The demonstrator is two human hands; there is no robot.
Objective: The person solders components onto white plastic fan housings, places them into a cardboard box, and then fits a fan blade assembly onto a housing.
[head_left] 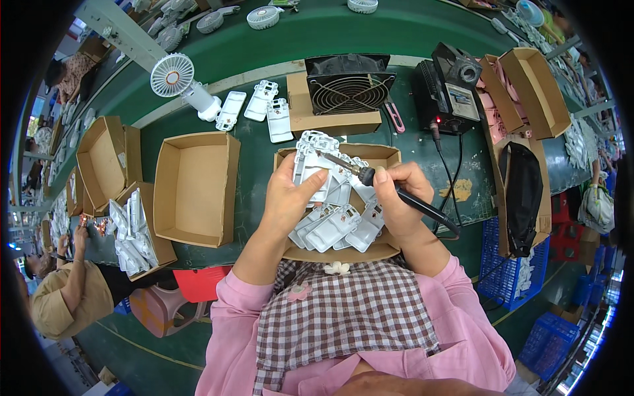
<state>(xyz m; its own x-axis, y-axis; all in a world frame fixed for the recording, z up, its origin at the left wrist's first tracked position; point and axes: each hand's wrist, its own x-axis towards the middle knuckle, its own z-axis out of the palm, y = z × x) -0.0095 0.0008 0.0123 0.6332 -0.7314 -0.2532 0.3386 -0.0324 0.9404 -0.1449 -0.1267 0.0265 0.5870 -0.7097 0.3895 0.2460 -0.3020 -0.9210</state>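
Note:
My left hand [288, 197] is closed on a white plastic housing [310, 146], held up over a cardboard box. In my right hand [404, 193] is a soldering iron [422, 206] with a black handle, its metal tip pointing at the housing. Whether the tip touches the plastic I cannot tell. Below, more white housings [333, 228] lie heaped in the cardboard box [374, 253], some with small parts in them. The iron's dark cord [454, 232] bends away at the right.
A black soldering station [454, 92] stands at the far right, with a black fan [350, 89] beside it. Three white housings [230, 111] lie near a small white handheld fan [174, 75]. Cardboard trays [197, 191] stand left; a co-worker [66, 290] sits beyond them.

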